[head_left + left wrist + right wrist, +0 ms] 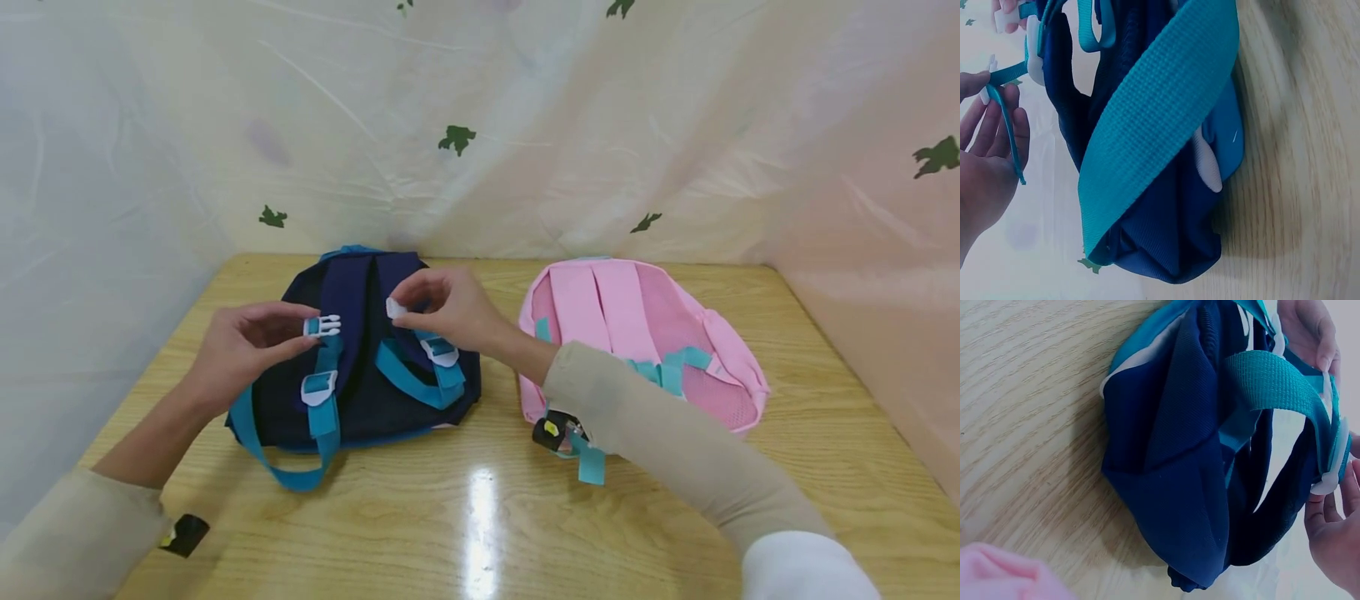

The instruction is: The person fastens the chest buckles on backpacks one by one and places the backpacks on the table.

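Note:
A navy backpack (288, 425) with blue straps lies with its strap side up on the table's left half. My left hand (238, 343) pinches the white pronged half of a strap buckle (330, 326) between thumb and fingers, just above the pack. To its right, my right hand (459, 310) pinches a small white buckle piece (394, 308), partly hidden by the fingertips. A gap separates the two pieces. In the left wrist view a loose blue strap end (1011, 134) hangs past the left palm. White strap adjusters (318, 388) sit on both shoulder straps.
A pink backpack (588, 304) with teal straps lies on the right, partly behind my right forearm. The wooden table (405, 517) ends at a pale curtain (360, 125) with green leaf shapes. Black wrist devices (185, 535) sit near both cuffs.

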The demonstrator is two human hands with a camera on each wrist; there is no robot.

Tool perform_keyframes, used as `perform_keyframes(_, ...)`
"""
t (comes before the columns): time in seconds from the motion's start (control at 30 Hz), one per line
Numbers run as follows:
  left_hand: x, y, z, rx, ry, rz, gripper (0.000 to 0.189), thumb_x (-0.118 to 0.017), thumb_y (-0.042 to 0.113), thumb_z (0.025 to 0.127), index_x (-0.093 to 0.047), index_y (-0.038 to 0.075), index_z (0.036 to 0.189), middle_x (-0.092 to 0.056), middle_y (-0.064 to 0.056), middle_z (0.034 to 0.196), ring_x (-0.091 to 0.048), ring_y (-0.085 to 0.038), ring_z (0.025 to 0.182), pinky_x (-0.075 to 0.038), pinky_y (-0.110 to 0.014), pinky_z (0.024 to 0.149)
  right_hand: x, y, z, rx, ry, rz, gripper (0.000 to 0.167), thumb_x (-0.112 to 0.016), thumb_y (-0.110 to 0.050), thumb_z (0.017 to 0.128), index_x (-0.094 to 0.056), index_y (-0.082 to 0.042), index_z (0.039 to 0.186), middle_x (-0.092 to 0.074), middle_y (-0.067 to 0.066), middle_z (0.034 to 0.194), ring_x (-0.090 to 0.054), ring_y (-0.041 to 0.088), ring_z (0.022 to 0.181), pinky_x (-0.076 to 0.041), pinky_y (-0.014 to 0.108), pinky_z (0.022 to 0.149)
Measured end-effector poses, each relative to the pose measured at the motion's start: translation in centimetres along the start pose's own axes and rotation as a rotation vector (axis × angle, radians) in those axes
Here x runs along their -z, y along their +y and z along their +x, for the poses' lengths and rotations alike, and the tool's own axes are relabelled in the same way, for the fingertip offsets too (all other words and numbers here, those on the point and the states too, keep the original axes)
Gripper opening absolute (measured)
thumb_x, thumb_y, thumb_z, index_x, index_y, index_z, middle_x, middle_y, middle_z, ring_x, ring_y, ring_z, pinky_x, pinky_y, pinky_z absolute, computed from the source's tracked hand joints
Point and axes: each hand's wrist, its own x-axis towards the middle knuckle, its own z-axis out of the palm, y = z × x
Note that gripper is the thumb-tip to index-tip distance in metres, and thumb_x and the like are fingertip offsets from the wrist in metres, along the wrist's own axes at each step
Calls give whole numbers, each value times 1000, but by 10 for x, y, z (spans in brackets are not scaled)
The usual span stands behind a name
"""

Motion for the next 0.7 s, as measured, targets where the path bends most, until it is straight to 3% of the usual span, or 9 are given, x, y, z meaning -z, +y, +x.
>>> perform_keyframes(0.13, -3, 1, 0, -1, -15, 59, 26, -71, -10, 92, -72, -4, 117, -76, 9, 105, -73, -8, 88, -57, -17, 81, -4, 0, 0, 3, -51, -21, 20, -80, 4, 87, -75, 8, 106, -75, 18, 99, -70, 17, 86, -60, 44, 83)
perform_keyframes(0.37, -5, 1, 1, -8, -40, 96, 25, -71, -9, 93, -71, -7, 118, -76, 11, 106, -72, -5, 92, -57, -17, 83, -7, 1, -2, -57, -100, -5, 22, -78, 4, 88, -76, 8, 110, -76, 17, 107, -72, 15, 91, -61, 30, 84)
perform_keyframes(0.7, -8, 0, 1, -4, -42, 122, 24, -69, -10, 93, -70, -8, 117, -75, 12, 105, -72, -5, 91, -57, -17, 83, -9, 0, -3, -126, -129, 5, 23, -76, 8, 86, -77, 7, 109, -73, 15, 109, -68, 17, 97, -60, 28, 85)
